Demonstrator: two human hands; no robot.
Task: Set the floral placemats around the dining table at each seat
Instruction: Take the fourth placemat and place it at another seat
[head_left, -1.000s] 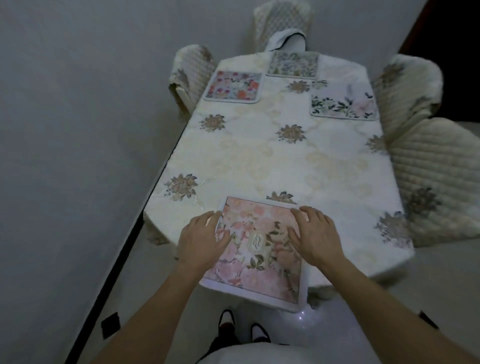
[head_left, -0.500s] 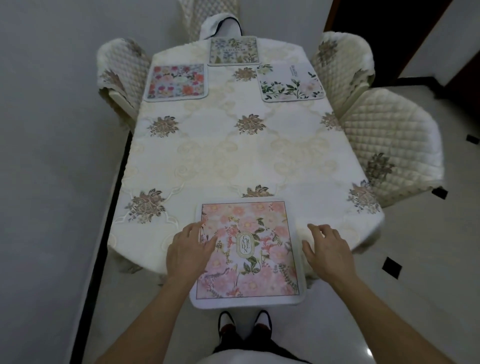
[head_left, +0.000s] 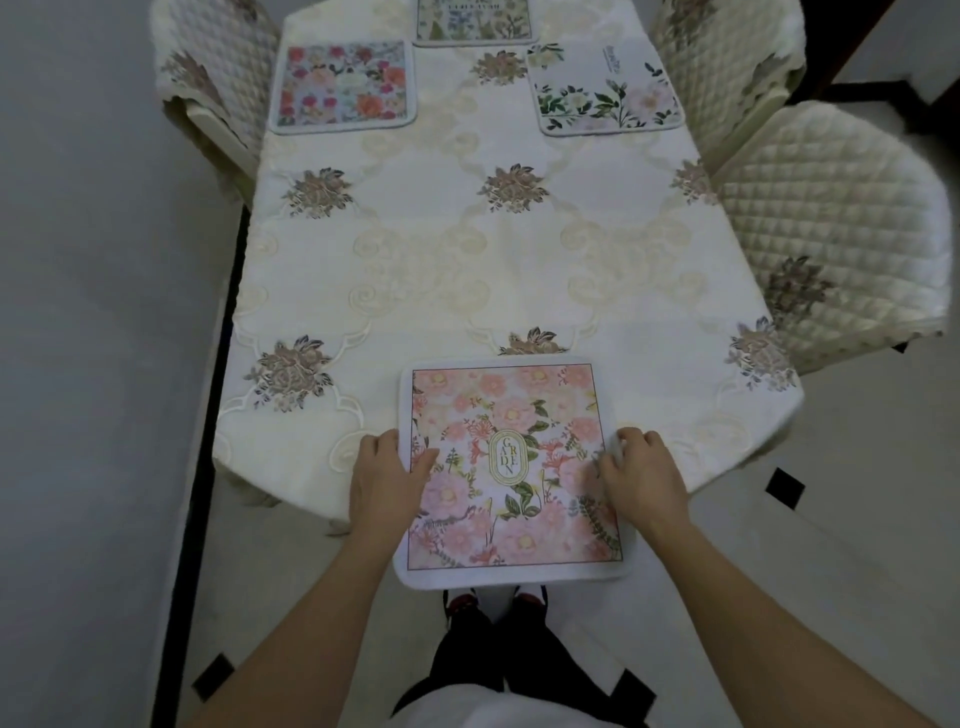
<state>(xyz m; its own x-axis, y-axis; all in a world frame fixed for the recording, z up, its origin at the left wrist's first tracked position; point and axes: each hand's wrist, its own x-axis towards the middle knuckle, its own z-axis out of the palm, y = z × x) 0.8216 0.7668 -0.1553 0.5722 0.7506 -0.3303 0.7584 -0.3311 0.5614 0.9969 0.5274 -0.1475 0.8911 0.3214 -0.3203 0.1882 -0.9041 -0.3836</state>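
A pink floral placemat (head_left: 511, 467) with a "GARDEN" label lies at the near end of the dining table (head_left: 467, 270), and its near part hangs over the table's edge. My left hand (head_left: 387, 480) holds its left edge, thumb on top. My right hand (head_left: 641, 475) grips its right edge with curled fingers. Three more floral placemats lie at the far end: a multicoloured one (head_left: 343, 83) on the left, a white one with green leaves (head_left: 608, 88) on the right, and a pale one (head_left: 472, 21) at the head.
Quilted cream chairs stand at the far left (head_left: 218, 78), far right (head_left: 727, 52) and right side (head_left: 836, 228). A grey wall (head_left: 93, 260) runs close along the table's left side. My feet (head_left: 493, 603) stand on the tiled floor below the mat.
My right hand, beside the mat half a second ago, has come in and taken its right edge. The mat now lies square to the table. My view has tilted downward.
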